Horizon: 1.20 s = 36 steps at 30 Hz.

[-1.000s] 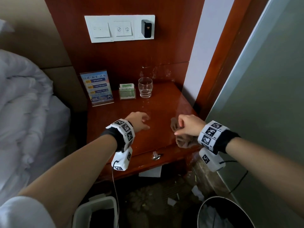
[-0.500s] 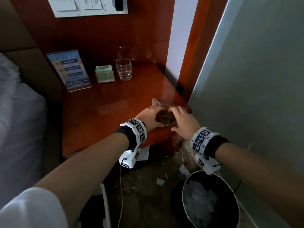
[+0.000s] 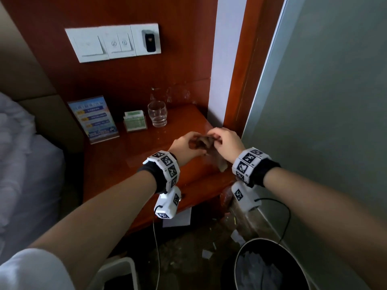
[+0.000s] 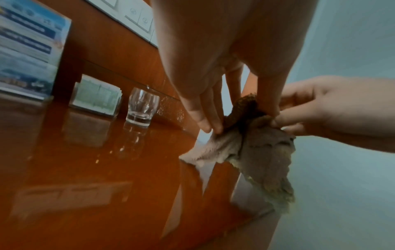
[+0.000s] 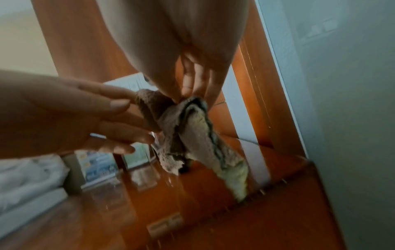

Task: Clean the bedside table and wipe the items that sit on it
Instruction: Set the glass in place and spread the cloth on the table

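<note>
Bedside table: glossy red-brown wood top, set against a matching wall panel, with a bed at its left edge. Droplets show on the surface near the back edge.

Sign stand: blue printed card in a clear holder, upright at the back left corner of the tabletop.

Card box: small green-and-white holder, just right of the sign stand along the back edge.

Glass: clear tumbler, upright, just beside the card box toward the back right corner.

Cloth: brownish-grey rag with a pale yellowish reverse, held bunched between both hands above the right front part of the tabletop. Its loose end hangs down toward the right edge; whether it touches the wood cannot be told.

Left hand: thumb and fingertips pinch the cloth's upper fold, the fingers lying close together.

Right hand: thumb and fingers pinch the same bunch from the opposite side, nearly touching the left hand.

Bin: dark round bin holding pale litter, on the floor below the front right corner.
</note>
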Each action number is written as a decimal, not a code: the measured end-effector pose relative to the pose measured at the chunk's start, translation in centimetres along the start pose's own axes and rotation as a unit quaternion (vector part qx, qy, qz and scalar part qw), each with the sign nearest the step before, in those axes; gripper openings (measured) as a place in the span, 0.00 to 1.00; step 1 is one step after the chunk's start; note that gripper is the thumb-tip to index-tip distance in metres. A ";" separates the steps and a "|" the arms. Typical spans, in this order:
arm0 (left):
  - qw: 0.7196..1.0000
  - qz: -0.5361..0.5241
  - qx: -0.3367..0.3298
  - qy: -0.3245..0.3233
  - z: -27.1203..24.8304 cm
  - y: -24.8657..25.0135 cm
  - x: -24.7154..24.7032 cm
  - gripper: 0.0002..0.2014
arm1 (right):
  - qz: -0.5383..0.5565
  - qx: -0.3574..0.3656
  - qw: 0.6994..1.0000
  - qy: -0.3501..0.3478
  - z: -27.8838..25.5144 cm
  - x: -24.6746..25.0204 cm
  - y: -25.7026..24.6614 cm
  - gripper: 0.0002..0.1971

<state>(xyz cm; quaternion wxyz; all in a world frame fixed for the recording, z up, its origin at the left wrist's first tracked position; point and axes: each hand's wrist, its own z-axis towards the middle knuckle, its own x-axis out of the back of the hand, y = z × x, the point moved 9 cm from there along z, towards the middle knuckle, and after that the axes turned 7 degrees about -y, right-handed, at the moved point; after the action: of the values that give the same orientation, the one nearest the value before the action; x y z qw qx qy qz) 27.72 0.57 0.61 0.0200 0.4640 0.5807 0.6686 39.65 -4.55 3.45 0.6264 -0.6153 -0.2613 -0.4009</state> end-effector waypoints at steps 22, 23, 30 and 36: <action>0.986 -0.128 -0.055 0.090 -3.2 5.8 18.6 0.08 | 0.269 0.047 0.961 -0.034 9.6 7.4 -13.5 0.18; 0.985 -0.141 -0.053 0.082 -3.6 6.0 18.8 0.08 | 0.264 0.047 0.963 -0.034 9.7 7.3 -13.8 0.18; 0.978 -0.178 -0.031 0.100 -5.1 6.6 21.4 0.06 | 0.207 0.040 0.976 -0.048 10.3 6.0 -15.4 0.13; 0.962 -0.226 -0.006 0.155 -5.4 6.1 24.2 0.06 | 0.198 0.175 0.964 0.005 8.2 6.4 -19.4 0.10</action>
<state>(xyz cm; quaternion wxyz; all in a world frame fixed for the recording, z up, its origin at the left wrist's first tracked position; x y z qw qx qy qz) 13.59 8.25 20.46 0.0830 0.2113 0.6626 0.7138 28.49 3.84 20.49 0.7927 -0.5331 -0.1972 -0.2203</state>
